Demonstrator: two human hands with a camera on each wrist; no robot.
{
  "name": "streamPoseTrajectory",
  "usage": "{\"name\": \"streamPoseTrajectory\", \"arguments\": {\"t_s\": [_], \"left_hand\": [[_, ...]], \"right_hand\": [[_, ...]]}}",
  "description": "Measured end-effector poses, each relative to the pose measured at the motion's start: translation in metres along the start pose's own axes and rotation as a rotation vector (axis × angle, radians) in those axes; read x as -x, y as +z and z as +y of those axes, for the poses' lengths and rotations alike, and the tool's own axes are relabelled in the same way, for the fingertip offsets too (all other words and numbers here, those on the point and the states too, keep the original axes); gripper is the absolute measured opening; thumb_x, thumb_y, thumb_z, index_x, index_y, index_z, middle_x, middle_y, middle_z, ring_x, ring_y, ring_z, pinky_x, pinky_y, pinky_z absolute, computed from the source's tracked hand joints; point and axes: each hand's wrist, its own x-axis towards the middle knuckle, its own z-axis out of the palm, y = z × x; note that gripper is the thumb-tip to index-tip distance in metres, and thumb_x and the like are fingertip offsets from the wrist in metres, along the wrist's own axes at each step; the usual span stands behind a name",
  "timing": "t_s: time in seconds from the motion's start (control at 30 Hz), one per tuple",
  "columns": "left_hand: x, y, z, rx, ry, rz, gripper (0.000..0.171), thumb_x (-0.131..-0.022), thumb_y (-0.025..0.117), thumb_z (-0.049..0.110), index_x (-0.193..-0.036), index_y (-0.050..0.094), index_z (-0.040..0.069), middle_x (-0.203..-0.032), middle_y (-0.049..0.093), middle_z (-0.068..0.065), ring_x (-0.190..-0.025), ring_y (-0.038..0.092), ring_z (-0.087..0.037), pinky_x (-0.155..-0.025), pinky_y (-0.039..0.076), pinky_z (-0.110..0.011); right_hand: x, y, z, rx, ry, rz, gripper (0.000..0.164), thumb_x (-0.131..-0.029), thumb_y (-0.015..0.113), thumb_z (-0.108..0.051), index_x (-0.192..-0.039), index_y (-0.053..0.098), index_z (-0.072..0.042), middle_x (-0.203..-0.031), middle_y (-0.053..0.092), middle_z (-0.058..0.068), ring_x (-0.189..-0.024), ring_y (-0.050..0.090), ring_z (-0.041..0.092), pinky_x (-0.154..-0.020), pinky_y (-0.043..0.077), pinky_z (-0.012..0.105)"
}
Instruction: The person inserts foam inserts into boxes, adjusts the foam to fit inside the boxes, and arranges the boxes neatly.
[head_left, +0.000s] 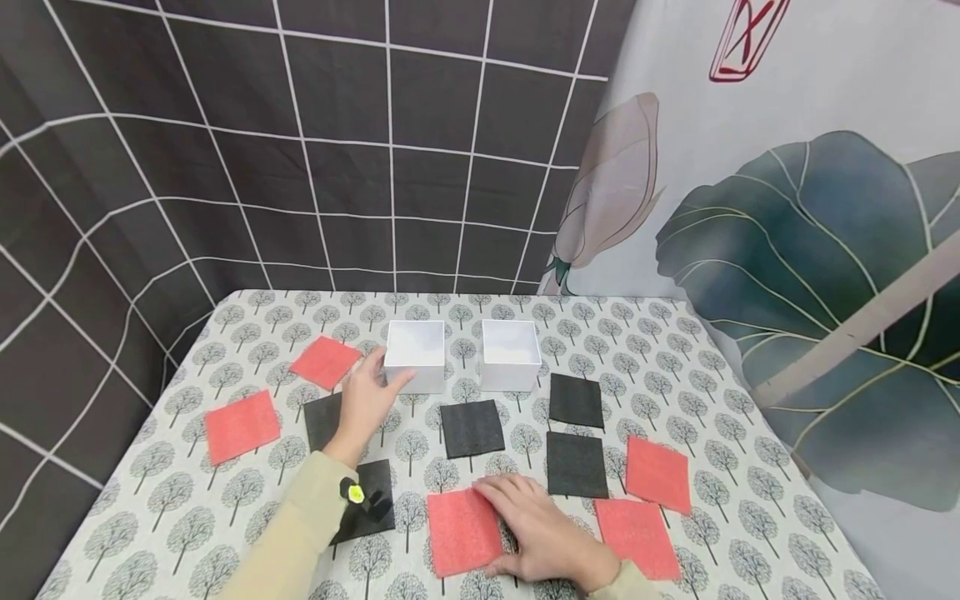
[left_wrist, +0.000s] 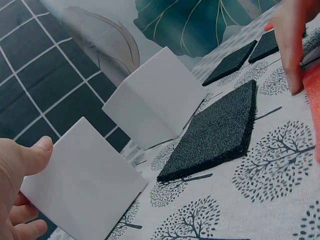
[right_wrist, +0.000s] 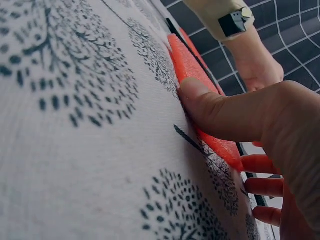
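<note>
My left hand (head_left: 366,402) holds the left white open-topped box (head_left: 415,379) at its left side. The thumb lies along the front wall, and the other fingers are partly hidden behind the side. My right hand (head_left: 540,533) is at the right side of a red foam square (head_left: 459,533) lying near the table's front. In the right wrist view the thumb (right_wrist: 200,102) touches the red square's edge, while the other fingers reach its far corner. A black foam square (left_wrist: 215,132) lies between the hands, in front of the boxes.
A second white box (head_left: 512,367) stands just right of the first. Black squares (head_left: 576,464) and red squares (head_left: 658,475) lie at the right. At the left are more red squares (head_left: 242,427) and black ones, partly covered by the left arm. The tree-print cloth (head_left: 187,533) covers the table.
</note>
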Motion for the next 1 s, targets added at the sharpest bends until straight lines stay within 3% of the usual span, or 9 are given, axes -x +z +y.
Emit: {"name": "streamPoseTrajectory", "arguments": {"t_s": [0.27, 0.47, 0.77, 1.0], "left_hand": [[-0.001, 0.0, 0.001, 0.082, -0.036, 0.023, 0.056, -0.079, 0.075, 0.022, -0.123, 0.053, -0.004, -0.126, 0.053, -0.024, -0.113, 0.053, -0.037, -0.088, 0.05, -0.041], [-0.003, 0.0, 0.0, 0.123, -0.063, 0.026, 0.048, -0.08, 0.074, 0.02, -0.118, 0.056, -0.004, -0.124, 0.054, -0.023, -0.113, 0.054, -0.035, -0.089, 0.05, -0.038], [-0.006, -0.002, -0.002, 0.212, -0.096, 0.005, 0.048, -0.077, 0.076, 0.016, -0.116, 0.057, -0.004, -0.125, 0.055, -0.021, -0.114, 0.054, -0.032, -0.09, 0.049, -0.033], [-0.006, -0.002, -0.004, 0.198, -0.101, 0.013, 0.047, -0.077, 0.077, 0.02, -0.114, 0.059, -0.002, -0.124, 0.056, -0.02, -0.113, 0.055, -0.031, -0.092, 0.048, -0.035]], "right_hand": [[-0.001, 0.002, -0.001, -0.011, -0.062, 0.052, 0.092, -0.069, 0.073, -0.056, -0.139, 0.036, -0.009, -0.131, 0.043, 0.003, -0.117, 0.041, 0.019, -0.098, 0.039, 0.042], [-0.002, 0.001, 0.001, -0.015, -0.086, 0.098, 0.087, -0.069, 0.072, -0.054, -0.137, 0.04, -0.01, -0.127, 0.045, 0.003, -0.114, 0.043, 0.017, -0.095, 0.042, 0.038], [-0.009, -0.011, 0.008, -0.111, -0.015, 0.132, 0.085, -0.07, 0.075, -0.049, -0.139, 0.039, -0.013, -0.131, 0.044, 0.007, -0.115, 0.046, 0.017, -0.091, 0.047, 0.04], [-0.018, -0.017, 0.017, -0.127, 0.026, 0.166, 0.086, -0.071, 0.076, -0.047, -0.14, 0.038, -0.013, -0.133, 0.043, 0.01, -0.116, 0.047, 0.018, -0.092, 0.048, 0.04]]}}
